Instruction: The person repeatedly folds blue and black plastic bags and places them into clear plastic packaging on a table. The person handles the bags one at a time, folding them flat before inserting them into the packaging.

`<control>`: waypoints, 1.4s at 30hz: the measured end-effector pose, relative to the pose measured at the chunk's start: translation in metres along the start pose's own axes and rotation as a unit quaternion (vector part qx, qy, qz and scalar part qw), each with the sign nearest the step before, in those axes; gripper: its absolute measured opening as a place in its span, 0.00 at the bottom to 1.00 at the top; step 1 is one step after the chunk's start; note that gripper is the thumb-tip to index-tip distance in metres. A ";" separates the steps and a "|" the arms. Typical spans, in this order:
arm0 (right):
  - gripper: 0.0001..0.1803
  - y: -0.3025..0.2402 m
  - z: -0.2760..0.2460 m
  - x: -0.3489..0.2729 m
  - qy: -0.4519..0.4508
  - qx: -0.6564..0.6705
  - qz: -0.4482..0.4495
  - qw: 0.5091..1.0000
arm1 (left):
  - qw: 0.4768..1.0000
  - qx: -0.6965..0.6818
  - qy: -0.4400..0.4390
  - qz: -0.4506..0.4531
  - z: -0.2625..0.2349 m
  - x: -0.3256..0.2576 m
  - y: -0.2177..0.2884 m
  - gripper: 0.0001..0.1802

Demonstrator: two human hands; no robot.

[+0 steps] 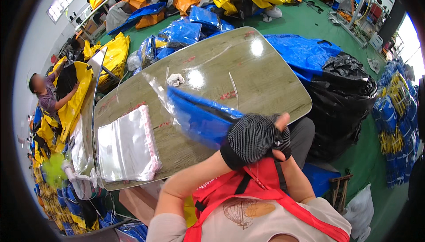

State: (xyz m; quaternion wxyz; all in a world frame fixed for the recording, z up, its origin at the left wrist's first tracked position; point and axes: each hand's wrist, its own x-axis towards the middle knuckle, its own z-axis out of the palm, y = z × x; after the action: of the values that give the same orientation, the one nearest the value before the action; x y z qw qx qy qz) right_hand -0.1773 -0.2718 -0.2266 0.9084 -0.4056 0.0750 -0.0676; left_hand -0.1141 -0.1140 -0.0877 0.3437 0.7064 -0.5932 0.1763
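The blue bundle (195,116) slants over the table (270,78), blurred, clear film (160,94) at its left end. It looks partly bagged, unfinished; loose clear bags (126,147) lie stacked nearby. Your gloved left hand (251,138) is back-up at its near end, your right hand (283,144) just beside; fingers mostly hidden, so I cannot tell either's opening or grip.

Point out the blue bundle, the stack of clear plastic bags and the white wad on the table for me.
Blue bundle (197,117), head view: middle of its motion-blurred blue side.
Stack of clear plastic bags (126,147), head view: middle of its upper face.
White wad (175,80), head view: middle of its crumpled surface.
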 end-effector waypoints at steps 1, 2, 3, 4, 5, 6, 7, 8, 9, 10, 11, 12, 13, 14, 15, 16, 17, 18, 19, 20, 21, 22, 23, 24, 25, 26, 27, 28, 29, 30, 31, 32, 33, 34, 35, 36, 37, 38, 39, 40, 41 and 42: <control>0.21 -0.002 -0.013 0.007 -0.028 -0.047 -0.069 0.996 | 0.994 -0.042 0.072 0.067 0.001 0.010 -0.003 0.31; 0.16 -0.004 -0.025 0.015 -0.052 -0.088 -0.137 0.985 | 0.984 -0.093 0.151 -0.021 -0.001 0.008 -0.009 0.32; 0.16 -0.015 -0.016 0.018 -0.034 -0.019 -0.137 0.990 | 0.957 -0.145 0.224 -0.109 -0.002 -0.007 -0.020 0.34; 0.17 -0.023 0.002 0.022 -0.026 0.056 -0.133 0.989 | 0.916 -0.186 0.295 -0.199 -0.011 -0.032 -0.030 0.36; 0.17 -0.033 0.021 0.027 -0.017 0.127 -0.131 0.983 | 0.859 -0.225 0.362 -0.283 -0.018 -0.060 -0.041 0.38; 0.17 -0.049 0.039 0.027 -0.024 0.080 -0.179 0.980 | 0.787 -0.285 0.413 -0.358 -0.008 -0.080 -0.061 0.40; 0.16 -0.043 0.047 0.032 -0.004 0.065 -0.215 0.974 | 0.704 -0.429 0.409 -0.393 0.003 -0.095 -0.068 0.43; 0.16 -0.027 0.046 0.038 0.053 0.024 -0.277 0.959 | 0.587 -0.551 0.411 -0.427 0.017 -0.107 -0.076 0.46; 0.16 -0.017 0.046 0.047 0.080 0.007 -0.302 0.950 | 0.603 -0.515 0.409 -0.452 0.043 -0.118 -0.066 0.46; 0.16 -0.019 0.040 0.059 0.096 -0.007 -0.322 0.942 | 0.667 -0.497 0.347 -0.433 0.061 -0.120 -0.051 0.41; 0.17 -0.030 0.035 0.075 0.088 0.013 -0.331 0.939 | 0.747 -0.462 0.218 -0.425 0.072 -0.121 -0.029 0.34; 0.18 -0.048 0.042 0.077 0.041 -0.060 -0.301 0.951 | 0.807 -0.410 0.086 -0.415 0.075 -0.125 -0.002 0.27; 0.21 -0.067 0.051 0.073 0.000 -0.078 -0.294 0.953 | 0.804 -0.391 -0.067 -0.442 0.067 -0.125 0.009 0.23; 0.24 -0.084 0.063 0.069 -0.045 -0.092 -0.284 0.953 | 0.795 -0.351 -0.226 -0.440 0.055 -0.125 0.023 0.19; 0.26 -0.102 0.081 0.063 -0.071 -0.225 -0.295 0.926 | 0.960 -0.071 -0.043 -0.267 0.028 -0.116 0.023 0.21; 0.27 -0.125 0.096 0.055 -0.089 -0.354 -0.319 0.875 | 0.976 0.049 -0.048 -0.208 -0.008 -0.092 0.011 0.26; 0.28 -0.139 0.110 0.048 -0.157 -0.480 -0.408 0.760 | 0.973 0.171 -0.040 -0.153 -0.040 -0.071 -0.005 0.30; 0.27 -0.132 0.124 0.043 -0.175 -0.523 -0.428 0.716 | 0.970 0.160 0.095 -0.158 -0.057 -0.040 -0.009 0.33; 0.29 -0.127 0.138 0.040 -0.240 -0.549 -0.443 0.667 | 0.966 0.162 0.114 -0.169 -0.067 -0.035 -0.019 0.36; 0.30 -0.117 0.141 0.043 -0.271 -0.529 -0.471 0.652 | 0.963 0.155 0.134 -0.177 -0.071 -0.029 -0.033 0.39; 0.32 -0.110 0.146 0.046 -0.312 -0.495 -0.502 0.636 | 0.964 0.176 0.039 -0.196 -0.076 -0.048 -0.059 0.43; 0.34 -0.119 0.136 0.040 -0.210 -0.502 -0.494 0.679 | 0.954 0.202 0.059 -0.215 -0.081 -0.066 -0.067 0.44; 0.36 -0.124 0.127 0.037 -0.111 -0.491 -0.468 0.727 | 0.939 0.234 0.076 -0.239 -0.089 -0.088 -0.073 0.46; 0.38 -0.135 0.115 0.031 -0.016 -0.476 -0.434 0.765 | 0.928 0.254 0.095 -0.256 -0.092 -0.105 -0.082 0.47; 0.34 -0.134 0.104 0.035 0.000 -0.427 -0.370 0.825 | 0.935 0.163 0.131 -0.288 -0.085 -0.103 -0.078 0.49; 0.31 -0.133 0.096 0.042 0.022 -0.365 -0.313 0.876 | 0.932 0.072 0.175 -0.309 -0.082 -0.098 -0.077 0.51; 0.25 -0.128 0.085 0.053 -0.049 -0.293 -0.164 0.941 | 0.918 -0.013 0.222 -0.329 -0.078 -0.097 -0.074 0.53; 0.20 -0.114 0.060 0.068 -0.030 -0.238 -0.097 0.966 | 0.905 -0.112 0.254 -0.322 -0.067 -0.084 -0.069 0.53; 0.17 -0.110 0.074 0.074 0.048 -0.286 -0.156 0.944 | 0.890 -0.189 0.285 -0.301 -0.064 -0.073 -0.066 0.45; 0.17 -0.109 0.081 0.074 0.065 -0.329 -0.185 0.924 | 0.869 -0.264 0.315 -0.276 -0.064 -0.060 -0.061 0.39; 0.17 -0.108 0.088 0.073 0.081 -0.371 -0.215 0.900 | 0.840 -0.285 0.318 -0.334 -0.069 -0.059 -0.062 0.40; 0.17 -0.108 0.096 0.077 0.070 -0.375 -0.239 0.893 | 0.807 -0.305 0.321 -0.391 -0.076 -0.061 -0.064 0.41; 0.17 -0.106 0.102 0.079 0.061 -0.378 -0.259 0.887 | 0.768 -0.325 0.321 -0.449 -0.083 -0.065 -0.066 0.42; 0.17 -0.104 0.109 0.080 0.051 -0.381 -0.281 0.879 | 0.736 -0.441 0.339 -0.387 -0.091 -0.066 -0.074 0.34; 0.17 -0.102 0.117 0.078 0.049 -0.380 -0.287 0.878 | 0.759 -0.396 0.319 -0.406 -0.102 -0.072 -0.071 0.29; 0.18 -0.101 0.125 0.075 0.048 -0.381 -0.294 0.875 | 0.803 -0.298 0.316 -0.409 -0.107 -0.071 -0.070 0.27; 0.19 -0.102 0.132 0.073 0.048 -0.381 -0.302 0.872 | 0.837 -0.196 0.308 -0.408 -0.111 -0.067 -0.068 0.26; 0.20 -0.107 0.138 0.071 0.033 -0.332 -0.344 0.878 | 0.871 -0.053 0.306 -0.380 -0.116 -0.061 -0.063 0.26; 0.20 -0.119 0.148 0.072 0.027 -0.352 -0.349 0.868 | 0.865 -0.065 0.350 -0.353 -0.127 -0.057 -0.054 0.27; 0.20 -0.129 0.153 0.069 0.027 -0.377 -0.348 0.858 | 0.883 -0.011 0.331 -0.334 -0.134 -0.051 -0.050 0.27; 0.20 -0.137 0.154 0.071 0.027 -0.402 -0.346 0.847 | 0.897 0.042 0.309 -0.314 -0.141 -0.040 -0.052 0.27; 0.21 -0.143 0.150 0.081 -0.006 -0.441 -0.346 0.828 | 0.896 0.007 0.284 -0.342 -0.147 -0.032 -0.057 0.26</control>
State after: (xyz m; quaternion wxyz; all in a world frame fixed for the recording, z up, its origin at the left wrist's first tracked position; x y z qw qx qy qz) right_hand -0.0778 -0.2720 -0.0277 0.5508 -0.7629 -0.0540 -0.3343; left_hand -0.0437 0.0142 -0.0214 0.5315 0.7881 -0.1910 0.2448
